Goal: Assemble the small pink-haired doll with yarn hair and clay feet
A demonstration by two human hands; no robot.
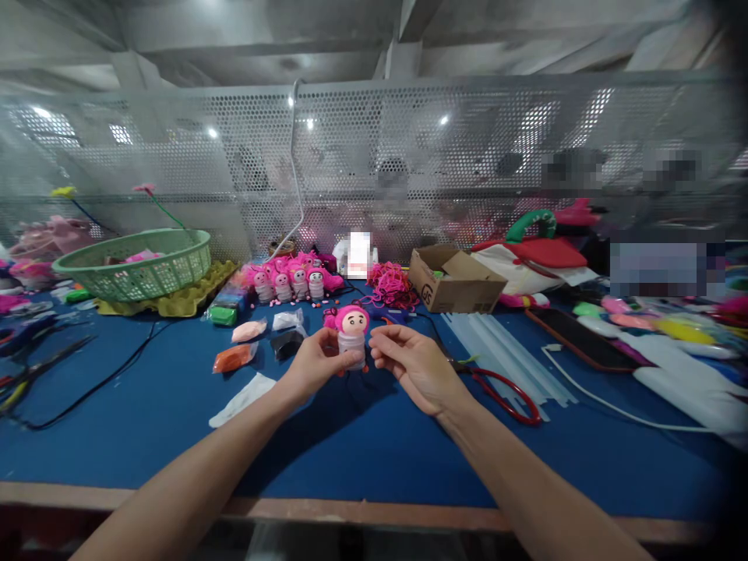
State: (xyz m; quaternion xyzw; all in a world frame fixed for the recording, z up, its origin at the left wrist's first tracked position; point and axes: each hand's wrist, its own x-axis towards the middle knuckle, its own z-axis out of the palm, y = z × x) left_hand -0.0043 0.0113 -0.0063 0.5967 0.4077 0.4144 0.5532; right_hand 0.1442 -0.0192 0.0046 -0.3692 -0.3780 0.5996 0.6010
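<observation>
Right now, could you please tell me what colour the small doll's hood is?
Bright pink, on the small round-headed doll held by the left hand; head view.

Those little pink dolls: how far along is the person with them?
Done: a row of finished pink dolls stands at the back of the blue table. In hand: the left hand grips one more doll, the right hand at its side. Left: packets of clay and pink cord lie unused.
</observation>
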